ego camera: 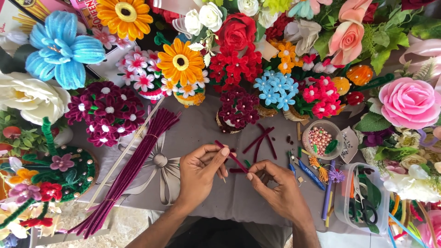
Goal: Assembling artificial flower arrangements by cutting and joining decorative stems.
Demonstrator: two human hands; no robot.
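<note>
A short maroon pipe cleaner [232, 156] is sitting just below the middle of the frame, slanting from upper left to lower right between the two hands. The left hand [198, 173] is pinching its upper end, its grip narrow, thumb and forefinger closing on the stem. The right hand [275, 188] is meeting the lower end, its grip also narrow, fingertips pressing on the same piece.

Just above and to the right of the hands, cut maroon pieces [262, 140] are lying loose on the grey cloth [193, 131] that is covering the counter. To the left, a long bundle of maroon pipe cleaners [133, 167] is running diagonally from the centre toward the lower left, with a pale wooden stick [121, 156] lying beside it.

To the right of the hands, a small clear bowl of pink beads [321, 138] is standing near blue pens [310, 173]. Further right, at the lower right, a clear plastic tub [360, 200] is holding scissors [363, 202].

Along the top of the frame, handmade flowers are crowding the counter: a dark maroon flower pot [238, 109] just above the hands, an orange sunflower [180, 61], a blue fuzzy flower [62, 48] in the upper left, and a pink rose [409, 102] at the right edge.
</note>
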